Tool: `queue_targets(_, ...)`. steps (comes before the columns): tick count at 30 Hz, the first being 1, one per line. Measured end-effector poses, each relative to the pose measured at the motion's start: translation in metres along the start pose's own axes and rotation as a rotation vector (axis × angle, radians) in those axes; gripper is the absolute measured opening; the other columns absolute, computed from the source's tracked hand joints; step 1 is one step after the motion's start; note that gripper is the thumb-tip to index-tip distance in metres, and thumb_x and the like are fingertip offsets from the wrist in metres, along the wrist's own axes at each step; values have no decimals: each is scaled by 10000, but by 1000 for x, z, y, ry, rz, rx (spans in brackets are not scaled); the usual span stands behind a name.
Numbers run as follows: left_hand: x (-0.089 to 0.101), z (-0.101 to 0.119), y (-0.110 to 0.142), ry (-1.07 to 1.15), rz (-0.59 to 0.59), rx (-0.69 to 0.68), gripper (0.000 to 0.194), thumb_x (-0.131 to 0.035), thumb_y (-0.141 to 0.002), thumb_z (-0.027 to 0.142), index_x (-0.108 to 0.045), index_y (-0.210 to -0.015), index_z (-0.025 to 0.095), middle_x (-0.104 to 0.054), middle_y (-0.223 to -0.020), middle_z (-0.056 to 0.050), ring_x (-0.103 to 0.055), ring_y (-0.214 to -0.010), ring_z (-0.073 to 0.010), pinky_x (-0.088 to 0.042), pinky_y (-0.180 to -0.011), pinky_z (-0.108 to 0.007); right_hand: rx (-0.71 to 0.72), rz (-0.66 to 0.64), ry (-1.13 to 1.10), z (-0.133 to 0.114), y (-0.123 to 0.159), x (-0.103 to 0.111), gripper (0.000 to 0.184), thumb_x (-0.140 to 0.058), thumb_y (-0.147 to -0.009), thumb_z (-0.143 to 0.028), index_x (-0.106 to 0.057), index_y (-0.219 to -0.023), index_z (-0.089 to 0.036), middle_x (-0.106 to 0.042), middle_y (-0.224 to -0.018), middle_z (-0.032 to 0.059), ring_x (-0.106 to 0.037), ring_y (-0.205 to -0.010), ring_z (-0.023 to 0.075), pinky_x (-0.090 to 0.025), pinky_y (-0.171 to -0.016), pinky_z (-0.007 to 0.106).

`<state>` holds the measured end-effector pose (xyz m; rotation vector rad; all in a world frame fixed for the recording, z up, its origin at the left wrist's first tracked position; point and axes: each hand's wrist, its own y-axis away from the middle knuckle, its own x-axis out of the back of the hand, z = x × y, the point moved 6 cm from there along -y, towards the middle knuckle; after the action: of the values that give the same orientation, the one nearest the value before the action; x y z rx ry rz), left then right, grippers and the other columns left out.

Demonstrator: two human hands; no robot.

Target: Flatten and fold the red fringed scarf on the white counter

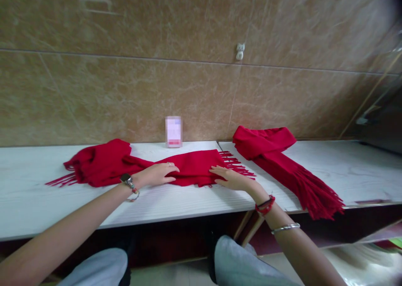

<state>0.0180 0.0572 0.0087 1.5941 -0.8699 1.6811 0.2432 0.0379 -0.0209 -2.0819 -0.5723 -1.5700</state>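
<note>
A red fringed scarf (pixel 196 164) lies across the white table, smoothed flat at its right end and bunched up at its left. My left hand (pixel 157 173) rests on the middle of it, fingers stretched out over the cloth. Near the fringe, my right hand (pixel 230 178) lies on the flat end with its fingers spread. Neither hand grips the fabric. To the right is a second red scarf (pixel 276 168), loosely folded, its fringe hanging over the table's front edge.
The white table (pixel 150 206) runs along a brown marbled wall (pixel 125 97). A blurred-out upright card or phone (pixel 173 132) leans at the wall behind the scarf. A small white cat-shaped hook (pixel 240 51) is fixed higher up. My knees are below the table's front edge.
</note>
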Motion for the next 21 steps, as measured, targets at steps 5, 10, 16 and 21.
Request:
queue_targets(5, -2, 21, -6, -121, 38, 0, 442, -506, -834, 360, -439, -1247, 215, -520, -1210, -78, -482, -1101, -208, -349, -907, -289, 13, -32, -67, 1, 2, 9, 446, -421, -825, -190, -469, -1268, -183, -423, -1353, 85, -379, -1244, 185, -300, -1040, 359)
queue_targets(10, 3, 41, -20, -147, 102, -91, 260, -484, -798, 150, -549, -1048, 179, -567, -1021, -56, -557, -912, -167, -408, -793, -245, 60, 13, -53, -5, 2, 11, 495, -458, -745, -108, -510, -1233, -171, -465, -1319, 93, -423, -1212, 186, -323, -1027, 342)
queue_targets(16, -2, 63, -39, -251, 159, -83, 290, -499, -807, 148, -506, -1096, 171, -578, -993, -65, -559, -903, -186, -426, -758, -266, 58, 68, -52, -6, 5, 12, 480, -524, -743, -178, -518, -1224, -174, -508, -1279, 103, -471, -1169, 203, -364, -992, 347)
queue_targets(21, 8, 58, -45, -271, 207, -4, 173, -404, -867, 109, -566, -910, 150, -593, -888, -54, -572, -794, -155, -433, -671, -239, 39, 104, -82, 6, 3, 10, 444, -520, -765, -187, -520, -1209, -194, -549, -1233, 96, -503, -1128, 198, -375, -972, 366)
